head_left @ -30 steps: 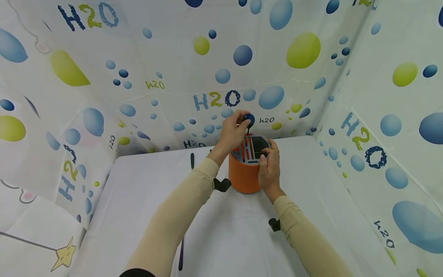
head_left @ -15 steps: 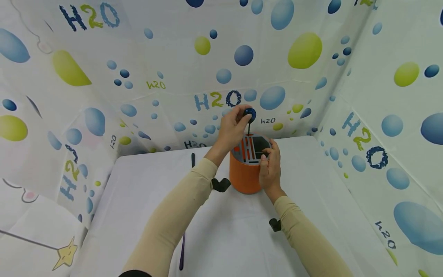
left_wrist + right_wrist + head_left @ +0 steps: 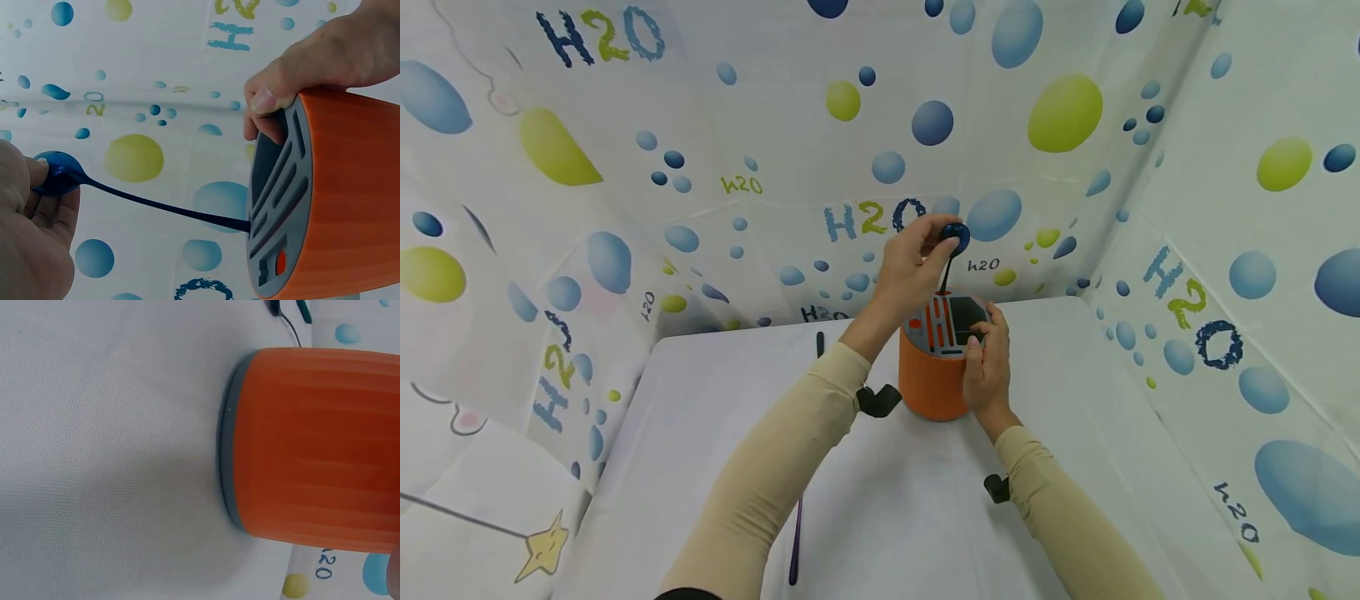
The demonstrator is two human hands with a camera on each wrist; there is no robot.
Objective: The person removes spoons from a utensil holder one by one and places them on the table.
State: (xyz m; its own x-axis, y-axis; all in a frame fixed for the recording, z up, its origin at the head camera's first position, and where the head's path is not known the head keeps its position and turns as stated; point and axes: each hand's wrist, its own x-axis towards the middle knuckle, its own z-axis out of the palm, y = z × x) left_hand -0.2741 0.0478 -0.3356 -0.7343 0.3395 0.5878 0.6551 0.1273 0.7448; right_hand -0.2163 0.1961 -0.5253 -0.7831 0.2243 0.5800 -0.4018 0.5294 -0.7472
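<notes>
The left hand [image 3: 913, 262] is pinching the bowl of a blue metallic spoon [image 3: 956, 239] between its thumb and fingers. The spoon is pointing bowl-up above the far edge of the desk [image 3: 1078, 375], tilting slightly to the right, and its slim handle is running down to the far side of a slotted grey top [image 3: 930, 342]. Which slot the handle's end is sitting in cannot be told.

That top is capping an orange utensil holder [image 3: 934, 387], which is standing upright close to the far edge of the desk, right of that edge's middle. The right hand [image 3: 988, 358] is gripping the holder's rim on its right side, its fingers curling over into the large dark opening.

A dark purple handle [image 3: 795, 546] is lying on the left half of the desk, well away from the far edge, its upper end disappearing behind the left sleeve [image 3: 775, 467]. Another dark handle [image 3: 820, 344] is lying near the far edge, between the far left corner and the holder, and the sleeve is hiding part of it too. White cloth printed with bubbles and "H2O" lettering [image 3: 872, 218] is hanging behind the far edge.
</notes>
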